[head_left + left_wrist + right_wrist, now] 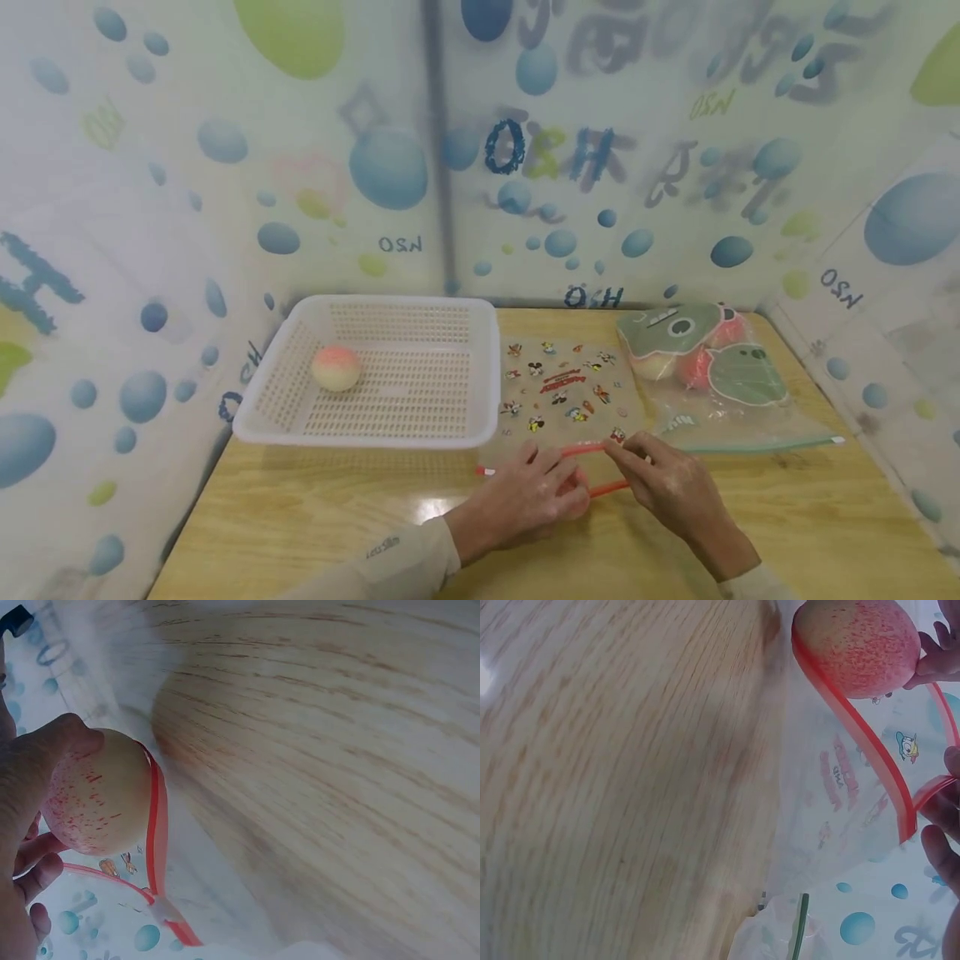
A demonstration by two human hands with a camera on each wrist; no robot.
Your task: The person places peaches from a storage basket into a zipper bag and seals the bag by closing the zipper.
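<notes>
My left hand (525, 496) grips a pink-and-cream peach (105, 799) at the mouth of a clear zip bag printed with cartoon figures (558, 392). The bag's red zip strip (156, 825) runs across the peach's side in the left wrist view. My right hand (678, 492) pinches the red edge at the bag's right side, and the mouth gapes between the two hands. From the head view the peach is mostly covered by my left fingers. Seen from the right wrist, the peach (859, 649) sits between the zip strip and my left fingertips.
A white plastic basket (367, 440) stands at the back left, with one peach (337, 369) inside. At the back right lies a clear bag with green animal prints (746, 383), holding several peaches. Patterned walls enclose the wooden table (315, 500) on three sides.
</notes>
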